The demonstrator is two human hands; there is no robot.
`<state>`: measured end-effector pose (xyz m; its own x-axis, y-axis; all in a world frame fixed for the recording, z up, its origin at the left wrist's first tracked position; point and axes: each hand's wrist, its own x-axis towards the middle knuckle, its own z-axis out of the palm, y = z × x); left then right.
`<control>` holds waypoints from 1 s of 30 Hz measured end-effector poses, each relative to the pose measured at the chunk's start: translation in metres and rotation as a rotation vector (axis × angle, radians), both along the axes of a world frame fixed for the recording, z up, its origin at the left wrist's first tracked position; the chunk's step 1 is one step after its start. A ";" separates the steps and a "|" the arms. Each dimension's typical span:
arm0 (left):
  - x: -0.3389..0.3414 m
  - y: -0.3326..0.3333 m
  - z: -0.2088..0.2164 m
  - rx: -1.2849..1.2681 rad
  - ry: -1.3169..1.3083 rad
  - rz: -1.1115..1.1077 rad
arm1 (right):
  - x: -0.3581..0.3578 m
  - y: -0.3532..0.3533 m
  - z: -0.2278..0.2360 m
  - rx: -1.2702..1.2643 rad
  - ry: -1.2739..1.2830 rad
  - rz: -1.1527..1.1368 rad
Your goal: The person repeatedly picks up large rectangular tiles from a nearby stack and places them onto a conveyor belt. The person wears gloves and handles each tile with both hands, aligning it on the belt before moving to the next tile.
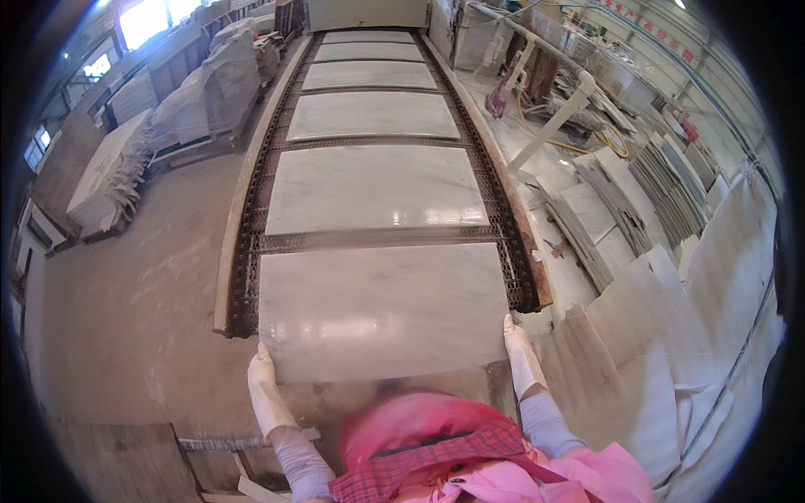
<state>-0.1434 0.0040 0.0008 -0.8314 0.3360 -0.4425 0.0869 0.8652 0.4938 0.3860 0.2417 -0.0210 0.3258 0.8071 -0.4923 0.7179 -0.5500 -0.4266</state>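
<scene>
A polished white stone slab [381,314] with faint grey veining lies at the near end of a chain conveyor [377,241], its front part sticking out past the conveyor's end. My left hand [262,369], in a cream rubber glove, grips the slab's left edge close to the near corner. On the opposite edge, my right hand [516,339], gloved alike, holds the slab near its right corner. The fingers under the stone are hidden. Just beyond lies a second white slab [377,189], apart from the held one by a narrow gap.
Several more slabs line the conveyor up to a pale machine housing [367,14]. Wrapped slab stacks [210,92] stand on the left. At the right lean grey slabs [667,189], with white sheeting [662,335] nearer. A wooden board [126,461] is at lower left.
</scene>
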 end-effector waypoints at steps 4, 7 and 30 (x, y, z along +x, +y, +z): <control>0.001 0.002 0.005 -0.013 0.036 -0.030 | -0.001 0.002 -0.002 -0.007 0.014 -0.019; -0.003 0.002 -0.003 0.040 -0.002 -0.015 | -0.003 0.002 0.002 -0.023 0.024 -0.005; -0.030 0.006 -0.046 0.168 -0.095 0.095 | -0.012 0.007 0.014 -0.027 0.066 0.038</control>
